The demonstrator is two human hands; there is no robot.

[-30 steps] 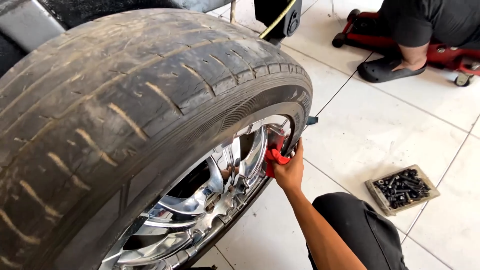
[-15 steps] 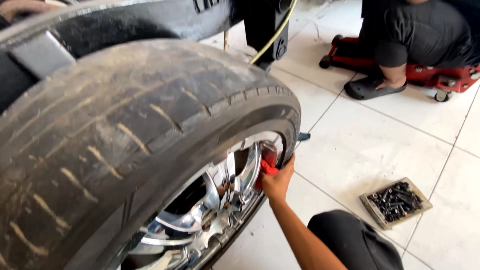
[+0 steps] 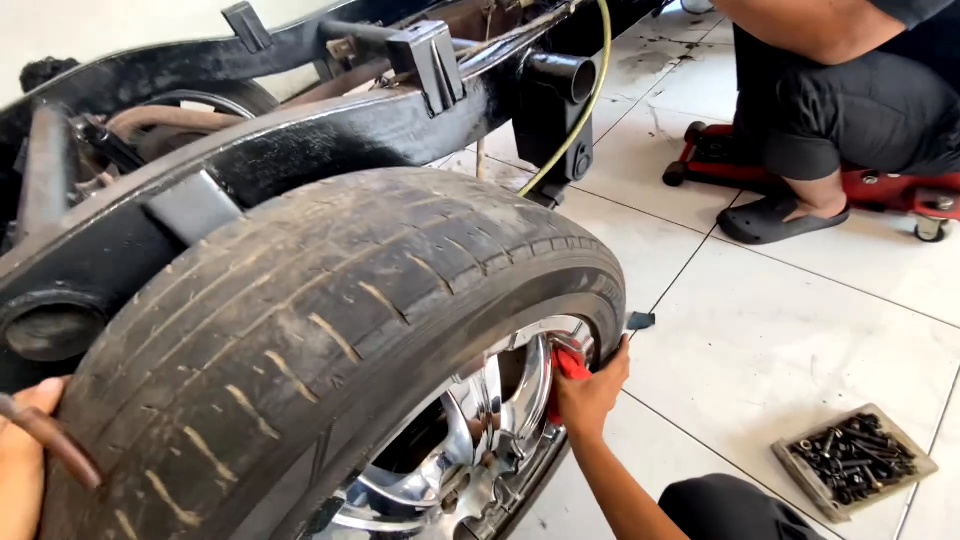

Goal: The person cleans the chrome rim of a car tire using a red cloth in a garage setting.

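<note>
Above pale floor tiles (image 3: 780, 330), right hand (image 3: 590, 395)'s grip pinches red cloth (image 3: 568, 368) against chrome rim (image 3: 470, 440).

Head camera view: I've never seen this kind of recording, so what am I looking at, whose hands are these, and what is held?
The camera sits on a person's head and looks down at their own bare hands. Their right hand presses a red cloth against the chrome rim of a worn tyre beneath a black vehicle frame. Their left hand rests at the tyre's other edge; what it grips is unclear. On the tiled floor lies a tray of dark bolts. Another person crouches by a red floor jack.
</note>
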